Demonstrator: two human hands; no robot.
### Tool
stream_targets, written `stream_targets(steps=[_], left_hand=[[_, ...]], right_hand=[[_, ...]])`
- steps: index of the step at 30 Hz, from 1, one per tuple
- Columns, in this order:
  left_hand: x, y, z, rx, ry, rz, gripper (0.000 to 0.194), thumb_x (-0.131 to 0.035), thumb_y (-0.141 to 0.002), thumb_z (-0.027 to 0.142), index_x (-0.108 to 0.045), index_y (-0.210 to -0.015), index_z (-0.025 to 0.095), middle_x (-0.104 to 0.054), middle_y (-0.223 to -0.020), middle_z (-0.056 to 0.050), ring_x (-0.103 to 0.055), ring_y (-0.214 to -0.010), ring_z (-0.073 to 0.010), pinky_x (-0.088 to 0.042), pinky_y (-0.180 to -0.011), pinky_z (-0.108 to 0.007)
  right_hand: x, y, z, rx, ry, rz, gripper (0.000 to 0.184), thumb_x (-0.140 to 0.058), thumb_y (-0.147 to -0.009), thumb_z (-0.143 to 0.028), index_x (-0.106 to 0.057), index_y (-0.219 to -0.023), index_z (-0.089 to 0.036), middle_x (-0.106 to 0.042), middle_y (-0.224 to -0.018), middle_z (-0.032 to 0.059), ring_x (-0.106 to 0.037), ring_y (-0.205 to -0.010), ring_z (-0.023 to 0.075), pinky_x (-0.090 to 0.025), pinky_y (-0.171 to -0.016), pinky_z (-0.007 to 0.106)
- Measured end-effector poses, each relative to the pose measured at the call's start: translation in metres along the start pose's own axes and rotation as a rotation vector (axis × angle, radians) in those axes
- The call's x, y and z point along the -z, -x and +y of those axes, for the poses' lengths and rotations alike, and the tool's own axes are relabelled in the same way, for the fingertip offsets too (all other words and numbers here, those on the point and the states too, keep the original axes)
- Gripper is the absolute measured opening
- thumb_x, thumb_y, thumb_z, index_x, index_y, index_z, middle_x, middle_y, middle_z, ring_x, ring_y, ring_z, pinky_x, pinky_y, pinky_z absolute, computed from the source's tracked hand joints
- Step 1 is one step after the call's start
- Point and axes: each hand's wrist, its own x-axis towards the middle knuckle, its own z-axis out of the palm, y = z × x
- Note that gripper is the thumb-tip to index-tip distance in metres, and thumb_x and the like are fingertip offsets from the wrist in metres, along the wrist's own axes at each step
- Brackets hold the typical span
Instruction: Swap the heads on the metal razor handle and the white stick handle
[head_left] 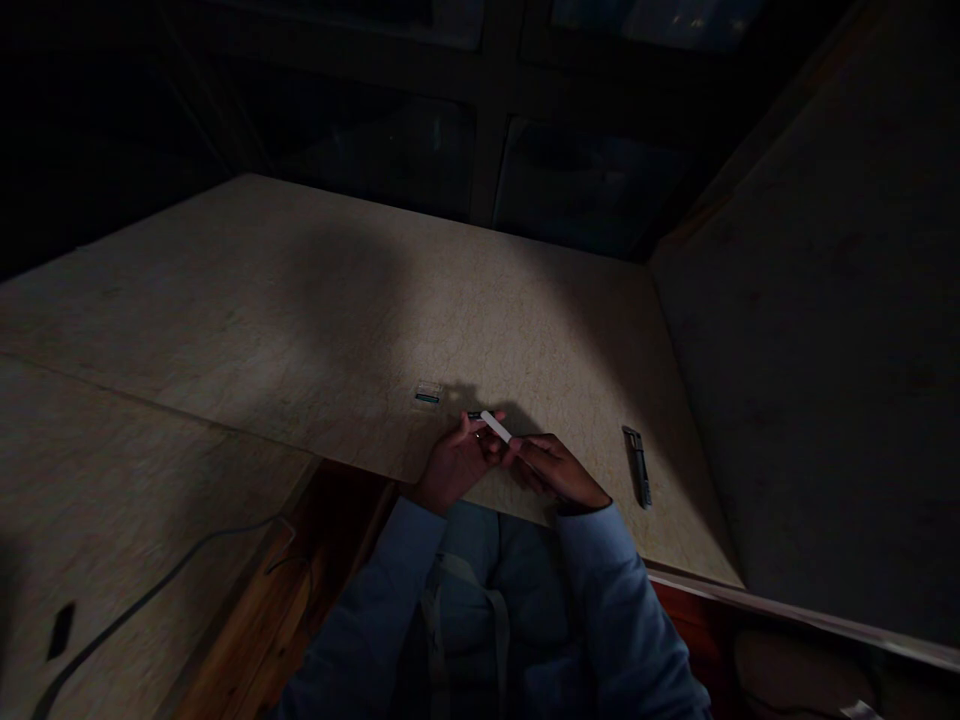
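Observation:
My right hand (pixel 551 468) is closed in a pinch around one end of a slim, flat white stick (pixel 496 428) with a rounded tip. The stick slants up and left, over the fingers of my left hand (pixel 457 465). A small dark piece with pale marks (pixel 474 415) lies at the left fingertips, partly behind the white stick; its kind is unclear. Both hands are just above the table's near edge. Beyond my left hand, a small clear case (pixel 428 394) with a dark, greenish strip in it rests on the tabletop.
On the right of the pale table (pixel 465 290) lies a dark razor-like tool (pixel 639 468). A panel (pixel 817 330) rises along the right side. At lower left, a cable (pixel 172 575) and a small black object (pixel 61 631) lie on another surface. Dark windows (pixel 375 140) stand behind.

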Motion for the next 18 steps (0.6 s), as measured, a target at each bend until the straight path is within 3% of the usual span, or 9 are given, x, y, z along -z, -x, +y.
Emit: stream_targets(steps=[7, 18], left_hand=[[0.0024, -0.0007, -0.0009, -0.014, -0.042, -0.03, 0.045, -0.048, -0.096, 0.043, -0.072, -0.103, 0.007, -0.059, -0.068, -0.007, -0.057, -0.066, -0.0161, -0.049, -0.068, -0.03], [0.0022, -0.0019, -0.0034, 0.019, -0.095, -0.075, 0.036, -0.056, -0.094, 0.036, -0.071, -0.107, 0.007, -0.063, -0.068, -0.006, -0.059, -0.061, -0.0136, -0.048, -0.062, -0.026]], right_hand=[[-0.0005, 0.0007, -0.0018, -0.005, 0.03, 0.0, 0.054, -0.052, -0.088, -0.064, -0.069, -0.084, -0.014, -0.047, -0.042, -0.0062, -0.034, -0.032, 0.0067, -0.023, -0.033, 0.02], [0.0016, 0.0006, -0.0012, 0.007, 0.044, -0.058, 0.051, -0.056, -0.088, -0.062, -0.072, -0.083, -0.014, -0.047, -0.043, -0.0054, -0.038, -0.035, 0.0073, -0.025, -0.035, 0.02]])
